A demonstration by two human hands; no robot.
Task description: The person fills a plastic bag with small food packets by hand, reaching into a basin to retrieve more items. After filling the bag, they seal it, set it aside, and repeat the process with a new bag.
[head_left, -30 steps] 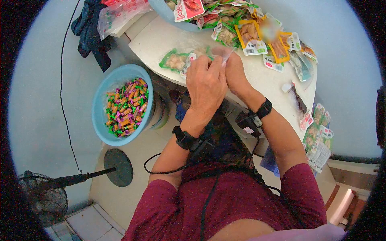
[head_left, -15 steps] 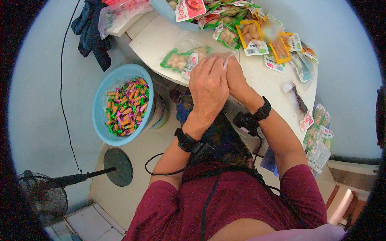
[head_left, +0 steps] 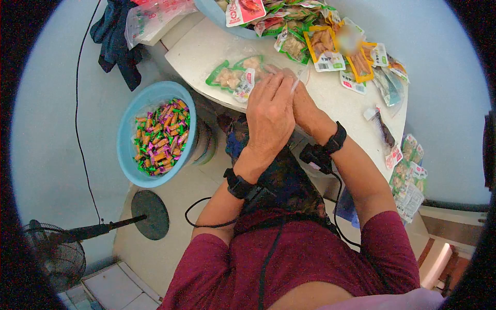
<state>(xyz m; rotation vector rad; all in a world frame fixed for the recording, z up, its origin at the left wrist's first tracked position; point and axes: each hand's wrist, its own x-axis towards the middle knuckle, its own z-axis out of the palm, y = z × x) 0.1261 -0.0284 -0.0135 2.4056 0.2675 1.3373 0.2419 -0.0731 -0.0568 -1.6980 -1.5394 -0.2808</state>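
Note:
A clear plastic bag (head_left: 245, 53) lies on the white table near its front edge, with green-edged snack packets (head_left: 227, 78) showing through it. My left hand (head_left: 271, 108) is closed over the bag's right end, fingers bent downward. Beside it, and touching it, my right hand (head_left: 308, 109) is closed at the same end. A strip of the film shows between the two hands. The fingertips are mostly hidden behind the knuckles.
The white table (head_left: 191, 51) carries a blue basin (head_left: 212, 11) heaped with snack packets and loose yellow-edged packets (head_left: 323, 44). To the left stands a blue bucket (head_left: 125, 150) of small wrapped snacks. A black fan (head_left: 57, 253) is at lower left; a cable (head_left: 206, 226) hangs by my arm.
My left hand has shifted slightly down and right, uncovering more of the packets in the bag. Both hands stay together on the bag's end.

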